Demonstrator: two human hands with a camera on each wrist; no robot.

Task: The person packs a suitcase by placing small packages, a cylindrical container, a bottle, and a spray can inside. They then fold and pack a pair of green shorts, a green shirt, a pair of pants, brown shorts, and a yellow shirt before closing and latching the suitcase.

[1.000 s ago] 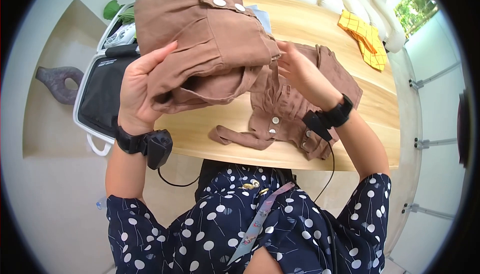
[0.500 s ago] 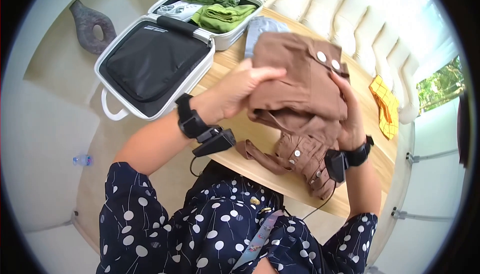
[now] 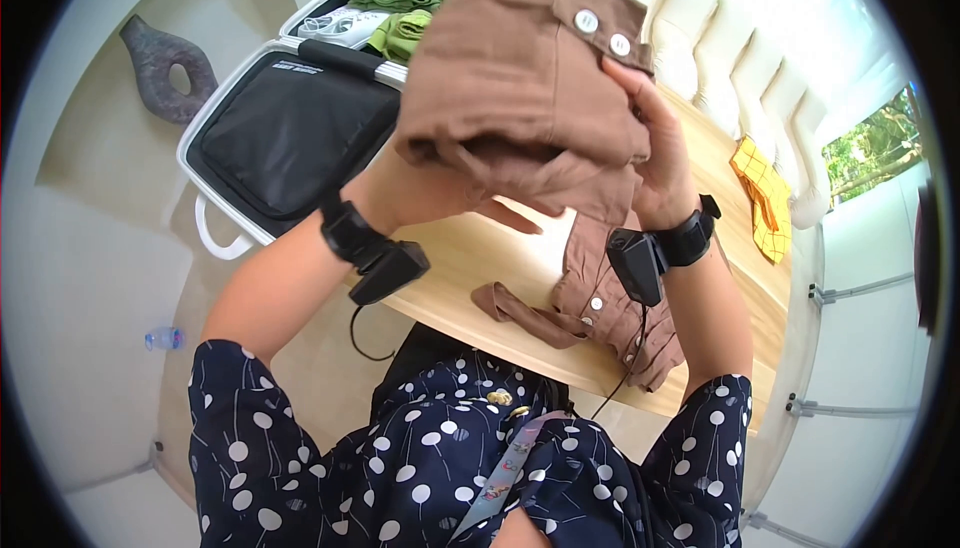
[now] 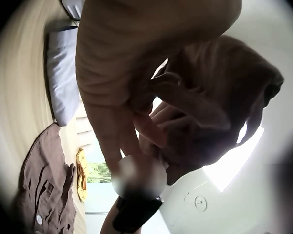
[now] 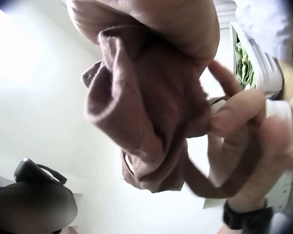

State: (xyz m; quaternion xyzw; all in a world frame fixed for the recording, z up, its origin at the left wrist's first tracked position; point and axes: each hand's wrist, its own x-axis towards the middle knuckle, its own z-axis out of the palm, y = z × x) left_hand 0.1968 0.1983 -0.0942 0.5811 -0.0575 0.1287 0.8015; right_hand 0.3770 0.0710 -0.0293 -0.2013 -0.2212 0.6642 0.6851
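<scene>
While the right hand [image 3: 662, 153] grips the folded brown garment [image 3: 510, 68] along its right edge, below the buttons [image 3: 587, 22], the left hand [image 3: 435, 193] sits beneath it, whether gripping I cannot tell

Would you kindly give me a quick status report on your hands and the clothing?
Right hand gripping folded brown garment near buttons, above table. Left hand beneath, at looped strap; grip unclear. Second brown garment on table below, not visibly blocking.
</scene>
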